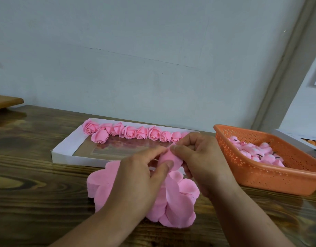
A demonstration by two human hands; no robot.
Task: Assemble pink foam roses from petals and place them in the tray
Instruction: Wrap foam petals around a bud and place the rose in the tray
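head view is showing me both hands working one bud: my left hand [141, 177] is pinching the half-wrapped rose [168, 160] with thumb and forefinger curled onto its near side, and my right hand [198, 157] is gripping it from the other side, thumb tip pressing on the top edge of the foam. i am judging this as the wrapping step, a petal being folded round the core. to do it well i am keeping the pinch low on the base so the top can flare, pulling the foam snug without stretching it, and overlapping each petal edge on the one under it. pressing too hard would be creasing the soft foam, i think.

just under the fingers the stack of loose petals [177, 202] is lying on the wooden table [37, 202], close for the next pick. just beyond the fingertips the white tray [64, 150] is holding a row of finished roses [130, 132] along its far edge, with room nearer me. to the right of my right hand the orange basket [260, 173] is holding pink cores with dark stubs.
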